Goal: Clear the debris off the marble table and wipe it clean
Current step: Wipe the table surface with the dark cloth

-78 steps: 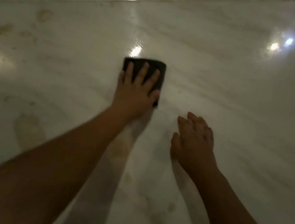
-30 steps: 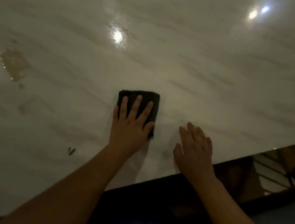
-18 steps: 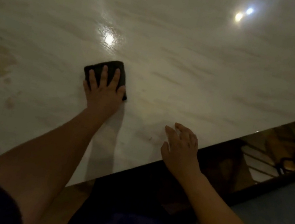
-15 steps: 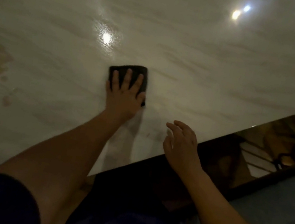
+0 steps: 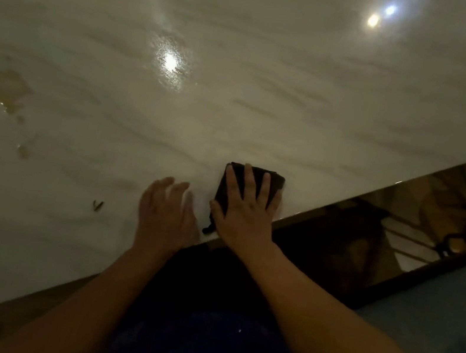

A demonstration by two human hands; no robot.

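A dark folded cloth (image 5: pixel 274 180) lies on the glossy marble table (image 5: pixel 275 68) close to its near edge. My right hand (image 5: pixel 245 212) presses flat on the cloth with fingers spread and straight. Beside it to the left, my left hand (image 5: pixel 166 214) rests on the bare marble, fingers loosely extended and slightly blurred. A small brown bit of debris (image 5: pixel 97 204) lies left of my left hand. Further left there is a brownish wet stain (image 5: pixel 9 88), with a smaller spot (image 5: pixel 23 151) below it.
The table's near edge (image 5: pixel 329 207) runs diagonally from lower left up to the right. Beyond it on the right are a dark glossy surface (image 5: pixel 402 231) and a blue-grey floor (image 5: pixel 433 320). Ceiling lights reflect off the marble.
The cloth was under my left hand and wiped side to side; now my right hand presses it near the table edge, and my left hand rests empty on the marble.
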